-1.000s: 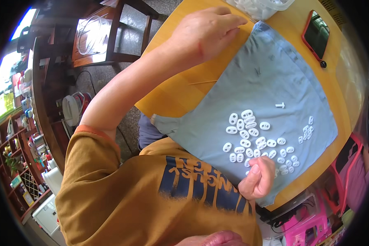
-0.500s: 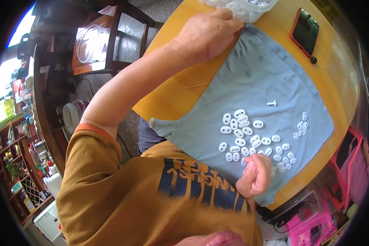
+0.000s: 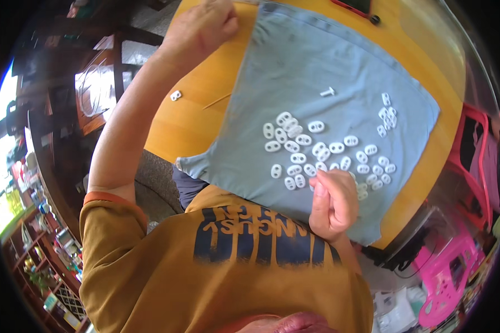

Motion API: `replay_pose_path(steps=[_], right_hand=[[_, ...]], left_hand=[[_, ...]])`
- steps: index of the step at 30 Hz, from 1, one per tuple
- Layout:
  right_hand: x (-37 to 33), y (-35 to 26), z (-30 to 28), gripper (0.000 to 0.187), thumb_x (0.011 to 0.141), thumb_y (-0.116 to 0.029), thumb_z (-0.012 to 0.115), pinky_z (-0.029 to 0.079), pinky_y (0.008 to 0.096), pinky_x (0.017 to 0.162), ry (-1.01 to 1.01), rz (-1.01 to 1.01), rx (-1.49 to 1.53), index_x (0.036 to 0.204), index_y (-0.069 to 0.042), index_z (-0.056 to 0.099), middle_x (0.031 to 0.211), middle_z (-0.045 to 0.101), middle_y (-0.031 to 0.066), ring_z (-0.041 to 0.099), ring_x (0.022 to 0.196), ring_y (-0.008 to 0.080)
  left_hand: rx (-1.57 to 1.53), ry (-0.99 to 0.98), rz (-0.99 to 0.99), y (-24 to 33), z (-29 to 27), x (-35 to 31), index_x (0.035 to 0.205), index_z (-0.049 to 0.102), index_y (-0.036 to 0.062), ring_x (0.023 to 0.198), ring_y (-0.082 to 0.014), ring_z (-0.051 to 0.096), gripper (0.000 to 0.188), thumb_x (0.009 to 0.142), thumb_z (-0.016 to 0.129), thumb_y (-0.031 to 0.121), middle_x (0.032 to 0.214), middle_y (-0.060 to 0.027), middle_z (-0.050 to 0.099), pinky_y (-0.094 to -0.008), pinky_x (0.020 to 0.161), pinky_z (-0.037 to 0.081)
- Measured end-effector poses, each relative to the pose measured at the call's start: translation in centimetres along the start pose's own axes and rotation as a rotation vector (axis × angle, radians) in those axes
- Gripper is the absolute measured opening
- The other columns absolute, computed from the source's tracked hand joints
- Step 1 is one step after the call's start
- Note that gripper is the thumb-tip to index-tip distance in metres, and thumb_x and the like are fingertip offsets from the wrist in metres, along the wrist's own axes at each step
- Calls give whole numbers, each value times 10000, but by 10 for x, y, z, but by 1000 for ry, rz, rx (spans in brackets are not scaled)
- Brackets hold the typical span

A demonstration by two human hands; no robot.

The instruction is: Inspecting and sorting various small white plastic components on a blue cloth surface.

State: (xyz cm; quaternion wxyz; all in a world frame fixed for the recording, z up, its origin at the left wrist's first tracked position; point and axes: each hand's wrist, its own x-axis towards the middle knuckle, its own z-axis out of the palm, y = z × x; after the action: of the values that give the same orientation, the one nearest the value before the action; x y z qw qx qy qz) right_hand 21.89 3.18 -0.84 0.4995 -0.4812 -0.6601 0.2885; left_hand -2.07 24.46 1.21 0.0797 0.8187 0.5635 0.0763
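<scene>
A: Log the pose of the left hand (image 3: 208, 23).
B: Left arm extended forward and away from the body, elbow only slightly bent. Hand near the upper edge of view, back upward, fingers bent. Cannot tell whether it grips anything.

A: And the right hand (image 3: 334, 204)?
B: Close in front of the chest, fingers curled into a loose fist, thumb lying along the index finger. Contents, if any, hidden; cannot tell.

A: Position of the white oval pieces (image 3: 298, 158) relative to the hands?
B: Scattered on the blue cloth (image 3: 305, 61), in front of the right hand and to both sides of its fingertips; nearest ones just beside it. Well apart from the left hand.

A: Other items on the cloth?
B: Group of smaller white pieces (image 3: 389, 115) near its right edge; white T-shaped piece (image 3: 328, 92) beyond the ovals.

A: Off the cloth?
B: On the bare bench (image 3: 166, 130), left of the cloth: single white piece (image 3: 175, 95) near the left forearm, thin stick (image 3: 216, 101) beside it. Red-edged phone (image 3: 354, 6) at the far side, cut by the frame.
</scene>
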Motion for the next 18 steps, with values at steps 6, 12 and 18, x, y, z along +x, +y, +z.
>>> replay_pose_path(steps=[6,12,18], right_hand=[[-5,0,-6,265,732,91,548,443,304,584,58,-7,13,990,48,589,758,598,90,533,627,214],[-2,-9,-5,274,731,49,600,441,302,610,87,-50,134,1004,60,579,824,604,107,540,674,224],[-9,-14,-14,239,759,24,617,431,267,623,-36,95,316,995,-14,607,801,576,76,545,699,186]], left_hand=[[-319,84,-64,31,-14,-40,833,558,31,658,-197,568,104,783,581,119,730,-90,578,-292,608,454],[-1394,-471,-378,125,-26,-109,932,479,40,554,-32,488,192,796,576,-55,762,-7,549,-158,472,392],[-1744,-628,-441,143,-8,-134,971,423,45,518,-48,487,247,815,615,29,750,-42,565,-160,430,377]])
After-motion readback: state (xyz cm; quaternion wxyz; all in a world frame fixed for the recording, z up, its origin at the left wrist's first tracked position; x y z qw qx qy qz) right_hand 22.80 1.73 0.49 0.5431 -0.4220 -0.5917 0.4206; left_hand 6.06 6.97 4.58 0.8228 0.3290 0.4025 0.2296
